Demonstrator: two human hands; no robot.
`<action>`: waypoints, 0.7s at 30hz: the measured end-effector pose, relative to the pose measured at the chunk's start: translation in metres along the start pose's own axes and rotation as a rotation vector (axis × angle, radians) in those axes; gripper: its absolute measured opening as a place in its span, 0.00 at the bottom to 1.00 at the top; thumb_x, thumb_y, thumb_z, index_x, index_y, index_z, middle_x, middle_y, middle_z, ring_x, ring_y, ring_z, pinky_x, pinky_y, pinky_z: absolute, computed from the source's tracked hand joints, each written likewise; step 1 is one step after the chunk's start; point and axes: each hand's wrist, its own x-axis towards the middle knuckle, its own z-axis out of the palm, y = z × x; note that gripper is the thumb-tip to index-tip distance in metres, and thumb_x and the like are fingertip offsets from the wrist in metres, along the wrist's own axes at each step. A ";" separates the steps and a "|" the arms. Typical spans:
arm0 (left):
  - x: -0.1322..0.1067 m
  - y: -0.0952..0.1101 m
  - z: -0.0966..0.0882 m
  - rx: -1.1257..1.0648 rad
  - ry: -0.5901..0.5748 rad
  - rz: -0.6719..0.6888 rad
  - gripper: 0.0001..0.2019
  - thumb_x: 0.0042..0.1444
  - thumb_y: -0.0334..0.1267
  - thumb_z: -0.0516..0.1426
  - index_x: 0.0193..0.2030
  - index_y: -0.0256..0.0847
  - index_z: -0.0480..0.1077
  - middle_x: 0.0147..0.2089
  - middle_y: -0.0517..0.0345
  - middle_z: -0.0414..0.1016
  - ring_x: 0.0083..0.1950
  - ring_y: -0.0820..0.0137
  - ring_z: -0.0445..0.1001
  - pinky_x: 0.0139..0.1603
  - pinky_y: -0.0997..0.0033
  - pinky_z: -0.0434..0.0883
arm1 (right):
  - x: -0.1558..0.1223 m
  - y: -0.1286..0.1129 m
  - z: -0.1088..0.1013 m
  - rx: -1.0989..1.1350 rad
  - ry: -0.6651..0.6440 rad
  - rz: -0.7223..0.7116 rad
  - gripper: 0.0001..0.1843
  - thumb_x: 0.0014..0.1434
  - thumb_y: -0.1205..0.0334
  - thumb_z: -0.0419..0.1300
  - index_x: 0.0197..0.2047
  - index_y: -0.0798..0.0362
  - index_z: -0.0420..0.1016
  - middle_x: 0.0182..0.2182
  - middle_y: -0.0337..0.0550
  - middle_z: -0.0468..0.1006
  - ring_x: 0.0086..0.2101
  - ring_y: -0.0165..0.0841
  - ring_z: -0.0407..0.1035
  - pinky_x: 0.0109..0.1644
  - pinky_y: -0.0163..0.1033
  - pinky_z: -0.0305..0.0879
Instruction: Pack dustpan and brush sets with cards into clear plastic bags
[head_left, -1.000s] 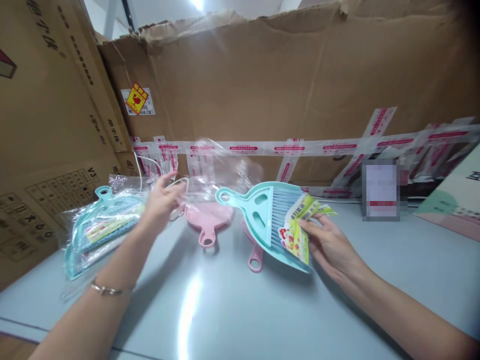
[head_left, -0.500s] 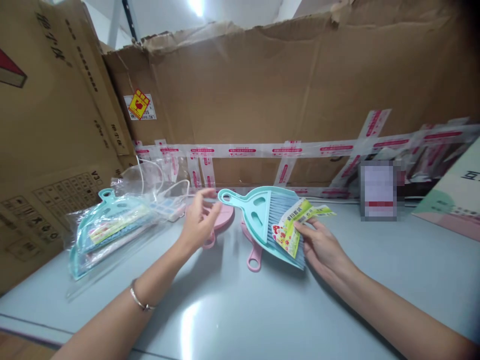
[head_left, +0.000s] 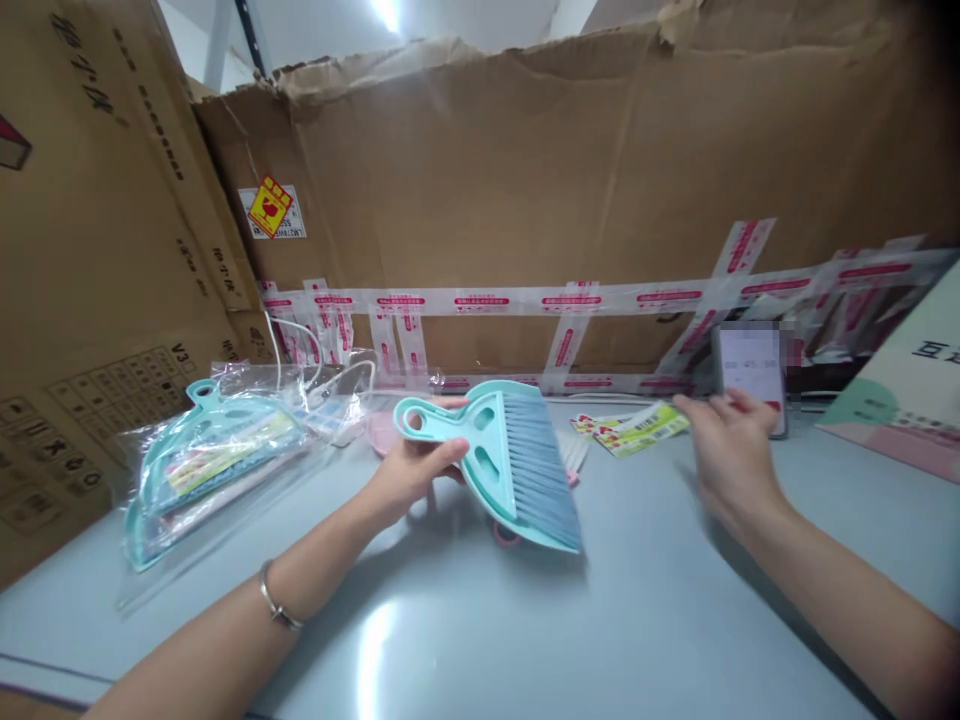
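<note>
left grip [head_left: 405, 478] moved onto brush handle [head_left: 442, 424] | bristles [head_left: 538, 465] right of grip

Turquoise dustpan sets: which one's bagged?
The turquoise set at the far left, lying on the table inside a clear plastic bag. The other turquoise set is unbagged, its handle end held in the left hand.

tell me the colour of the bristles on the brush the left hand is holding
Greyish blue; the bristles show best in the head view.
</note>
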 end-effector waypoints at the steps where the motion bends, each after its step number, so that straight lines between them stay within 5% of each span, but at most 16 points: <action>1: -0.002 0.001 0.003 0.028 -0.021 0.014 0.26 0.46 0.45 0.63 0.53 0.42 0.65 0.37 0.56 0.74 0.32 0.71 0.75 0.29 0.74 0.74 | -0.007 -0.006 0.002 -0.060 -0.030 -0.117 0.17 0.51 0.62 0.61 0.44 0.49 0.62 0.49 0.47 0.66 0.54 0.37 0.60 0.57 0.45 0.58; 4: -0.011 0.005 0.011 0.086 -0.121 0.036 0.26 0.44 0.45 0.64 0.50 0.41 0.67 0.36 0.55 0.75 0.30 0.69 0.75 0.31 0.68 0.75 | -0.045 -0.024 0.015 -0.336 -0.469 -0.552 0.12 0.53 0.57 0.61 0.41 0.46 0.70 0.45 0.45 0.66 0.50 0.39 0.62 0.56 0.49 0.58; 7: -0.018 0.007 0.017 0.149 -0.209 0.090 0.22 0.46 0.44 0.63 0.48 0.42 0.69 0.40 0.52 0.76 0.34 0.65 0.77 0.36 0.61 0.76 | -0.078 -0.033 0.027 -0.507 -0.672 -0.745 0.10 0.54 0.57 0.60 0.41 0.44 0.73 0.43 0.46 0.64 0.46 0.39 0.63 0.49 0.48 0.63; 10: -0.020 0.008 0.019 0.284 -0.213 0.315 0.19 0.43 0.40 0.65 0.44 0.43 0.72 0.54 0.50 0.69 0.54 0.57 0.70 0.53 0.57 0.70 | -0.088 -0.040 0.028 -0.535 -0.626 -0.797 0.06 0.56 0.60 0.57 0.38 0.47 0.73 0.39 0.46 0.63 0.41 0.38 0.63 0.45 0.46 0.64; 12: -0.019 0.013 0.016 0.359 -0.083 0.449 0.17 0.43 0.41 0.66 0.42 0.44 0.72 0.57 0.51 0.66 0.60 0.57 0.64 0.57 0.57 0.66 | -0.084 -0.047 0.023 -0.533 -0.500 -0.837 0.05 0.57 0.60 0.55 0.35 0.49 0.71 0.36 0.46 0.63 0.39 0.39 0.62 0.44 0.47 0.64; 17: -0.009 0.027 -0.010 0.423 0.383 0.600 0.12 0.51 0.45 0.60 0.37 0.42 0.65 0.53 0.51 0.67 0.51 0.61 0.71 0.42 0.64 0.72 | -0.057 -0.055 0.006 -0.584 -0.062 -0.904 0.07 0.57 0.56 0.55 0.35 0.50 0.70 0.34 0.49 0.68 0.42 0.44 0.61 0.44 0.49 0.60; 21: 0.004 0.020 -0.034 0.631 0.647 0.743 0.13 0.47 0.41 0.63 0.34 0.41 0.64 0.44 0.54 0.69 0.50 0.64 0.69 0.52 0.61 0.66 | -0.040 -0.025 0.008 -0.769 -0.189 -1.047 0.06 0.58 0.64 0.54 0.39 0.51 0.71 0.40 0.49 0.73 0.43 0.43 0.67 0.49 0.52 0.53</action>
